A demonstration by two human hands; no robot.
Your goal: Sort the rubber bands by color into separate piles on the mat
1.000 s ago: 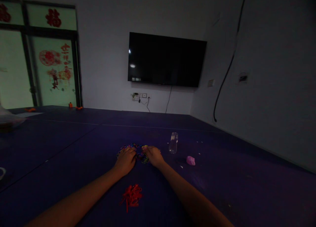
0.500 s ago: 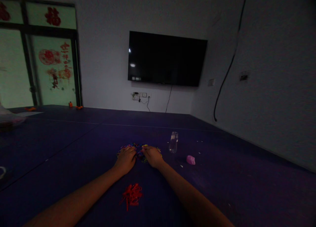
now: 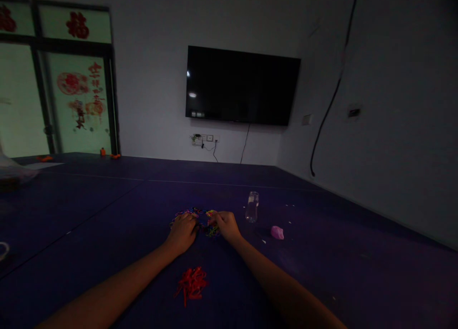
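Thin multicoloured bands (image 3: 212, 231) lie in a loose pile on the dark blue-purple table (image 3: 136, 214). My left hand (image 3: 183, 230) rests palm down on the pile's left part, its fingers spread over the bands. At the right side of the pile, my right hand (image 3: 225, 224) has its fingers bent and pinched together at the bands; whatever is between the fingertips is too small to make out. Nearer to me, between my forearms, is a separate heap of red strips (image 3: 192, 283).
A clear bottle (image 3: 252, 207) stands right of my right hand, with a pink lump (image 3: 276, 232) beyond it to the right. White scraps dot the table there. A plastic bag (image 3: 14, 170) and orange objects (image 3: 103, 152) sit at the far left.
My right hand has shifted slightly right and curled its fingers more, uncovering some bands in the middle. My left hand has stayed almost where it was.
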